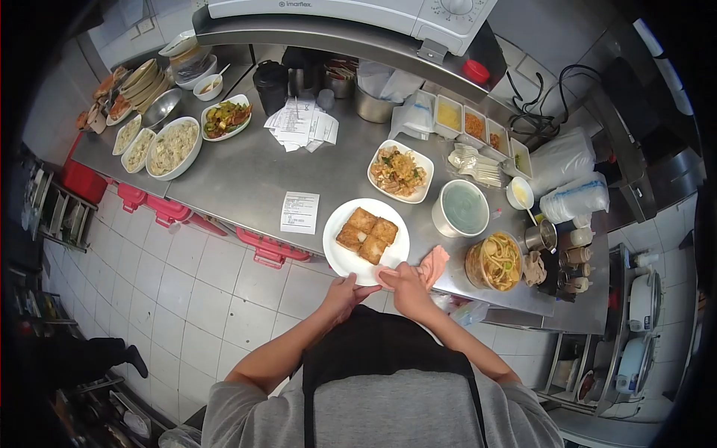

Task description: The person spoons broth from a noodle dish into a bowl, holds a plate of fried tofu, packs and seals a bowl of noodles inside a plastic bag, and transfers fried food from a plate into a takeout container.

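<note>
A round white plate (333, 231) carries several browned, square fried pieces (367, 235) set close together. My left hand (345, 297) grips the plate's near rim, fingers beneath it. At the rim's right side my right hand (407, 290) is closed on a pink cloth (433, 266), which presses against the plate edge and hangs out to the right. Left of the plate lies a printed receipt (300, 213). Behind it stands a square white dish of stir-fried food (400, 172). A white tub with a greenish cover or content (461, 209) is to the right, with a tub of noodles (494, 261) nearer me.
The steel counter (246, 175) holds bowls of rice (173, 148), a vegetable dish (226, 118), a pile of receipts (300, 123), and topping containers (474, 122). A white oven (358, 13) overhangs the back. Someone's dark-clad leg (97, 355) shows at lower left.
</note>
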The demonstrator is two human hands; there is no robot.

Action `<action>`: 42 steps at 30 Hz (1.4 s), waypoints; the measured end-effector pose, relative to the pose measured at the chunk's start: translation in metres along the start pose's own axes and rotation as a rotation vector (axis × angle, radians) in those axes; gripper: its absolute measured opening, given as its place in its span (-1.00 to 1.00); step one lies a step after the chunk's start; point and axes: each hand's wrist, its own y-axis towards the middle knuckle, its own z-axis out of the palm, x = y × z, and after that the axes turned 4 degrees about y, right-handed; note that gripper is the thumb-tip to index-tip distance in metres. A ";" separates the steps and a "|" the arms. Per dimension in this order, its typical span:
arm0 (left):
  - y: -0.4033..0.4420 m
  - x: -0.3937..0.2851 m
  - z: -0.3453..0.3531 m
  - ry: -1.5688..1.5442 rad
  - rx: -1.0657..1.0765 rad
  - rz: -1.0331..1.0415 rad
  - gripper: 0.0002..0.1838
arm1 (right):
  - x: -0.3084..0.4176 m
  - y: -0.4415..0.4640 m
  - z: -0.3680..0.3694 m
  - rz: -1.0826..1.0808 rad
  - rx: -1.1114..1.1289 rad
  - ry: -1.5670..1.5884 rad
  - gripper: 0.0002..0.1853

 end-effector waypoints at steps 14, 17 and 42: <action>0.012 -0.003 0.002 0.144 0.184 -0.243 -0.52 | 0.032 0.004 -0.014 0.161 0.059 0.070 -0.52; 0.016 -0.009 -0.018 0.250 0.060 -0.163 -0.51 | 0.043 0.020 0.013 0.048 0.003 -0.121 -0.54; 0.023 -0.023 -0.018 0.372 -0.088 0.076 -0.58 | -0.028 -0.011 -0.045 0.180 -0.321 -0.372 -0.30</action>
